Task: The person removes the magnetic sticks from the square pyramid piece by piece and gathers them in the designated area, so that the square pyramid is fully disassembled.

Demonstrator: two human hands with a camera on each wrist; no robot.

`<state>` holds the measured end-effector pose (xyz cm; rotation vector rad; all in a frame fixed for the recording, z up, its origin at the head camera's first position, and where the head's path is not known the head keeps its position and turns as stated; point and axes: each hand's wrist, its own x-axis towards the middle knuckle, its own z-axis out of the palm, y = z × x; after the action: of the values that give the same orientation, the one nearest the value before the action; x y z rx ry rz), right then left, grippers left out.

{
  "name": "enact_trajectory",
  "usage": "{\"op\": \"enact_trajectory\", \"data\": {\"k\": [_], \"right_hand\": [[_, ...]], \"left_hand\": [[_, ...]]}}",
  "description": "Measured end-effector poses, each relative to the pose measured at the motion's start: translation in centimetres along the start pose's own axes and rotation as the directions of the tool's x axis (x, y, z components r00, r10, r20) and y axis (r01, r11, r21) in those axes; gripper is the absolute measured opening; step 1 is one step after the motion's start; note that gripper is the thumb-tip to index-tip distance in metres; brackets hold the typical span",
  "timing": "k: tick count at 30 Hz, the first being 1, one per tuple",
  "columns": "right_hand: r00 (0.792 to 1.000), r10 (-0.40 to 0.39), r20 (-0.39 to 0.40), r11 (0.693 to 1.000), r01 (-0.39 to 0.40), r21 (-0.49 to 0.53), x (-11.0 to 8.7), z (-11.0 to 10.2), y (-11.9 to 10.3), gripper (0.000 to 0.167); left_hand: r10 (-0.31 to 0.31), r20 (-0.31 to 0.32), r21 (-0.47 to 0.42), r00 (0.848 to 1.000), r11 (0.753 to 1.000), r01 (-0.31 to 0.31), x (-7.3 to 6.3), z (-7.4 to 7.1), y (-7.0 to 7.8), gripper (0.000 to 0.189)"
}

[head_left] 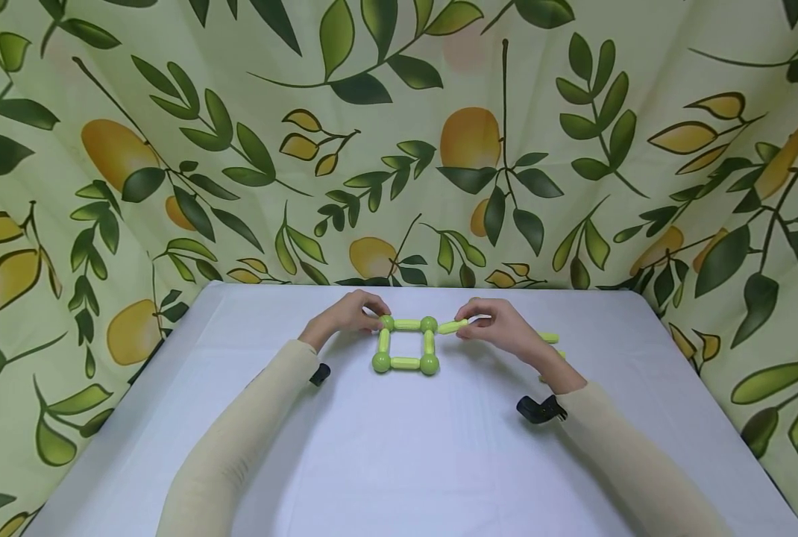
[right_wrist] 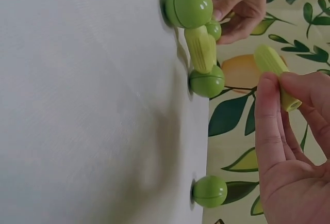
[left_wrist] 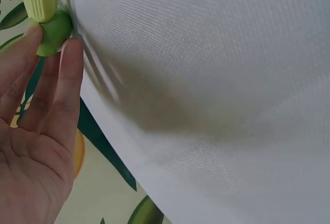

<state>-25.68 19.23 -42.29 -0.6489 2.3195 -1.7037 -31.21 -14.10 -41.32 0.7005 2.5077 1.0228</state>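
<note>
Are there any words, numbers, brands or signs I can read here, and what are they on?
None that can be read: the green balls, ridged rods, white tablecloth and leaf-and-fruit curtain show no writing.
The black wrist devices look too small to tell.

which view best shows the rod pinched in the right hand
Right wrist view: the rod looks largest, its ribs and one end showing. The head view shows it small, partly covered by the right hand; the left wrist doesn't show it.
</note>
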Motion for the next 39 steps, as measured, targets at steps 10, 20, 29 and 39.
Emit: {"op": "enact_trajectory", "data": {"k": [10,20,29,39], "right_hand": [[0.999,0.003,-0.036,1.000,-0.004,-0.031,-2.7,-2.1,0.1,0.021],[0.995,0.008,-0.098,0.987,-0.023,-0.157,-5.8,-5.1,0.9,0.024],[0.992,0.030,-0.121,0.981,-0.053,-0.189,-8.2,-6.6,1.6,0.024],[0.991,0.028,-0.133,0.965,-0.061,-0.255,-11.1,-8.0,1.6,0.023]], "left_hand": [[0.006,-0.004,0.034,1.000,0.999,-0.005,0.2,0.3,-0.3,0.027],[0.003,-0.017,0.064,1.000,0.998,-0.002,0.3,0.0,-0.3,0.025],[-0.011,-0.022,0.048,1.000,0.999,0.012,0.3,0.0,-0.4,0.027],[-0.016,-0.027,0.043,1.000,0.999,0.017,0.2,0.2,-0.4,0.026]]}}
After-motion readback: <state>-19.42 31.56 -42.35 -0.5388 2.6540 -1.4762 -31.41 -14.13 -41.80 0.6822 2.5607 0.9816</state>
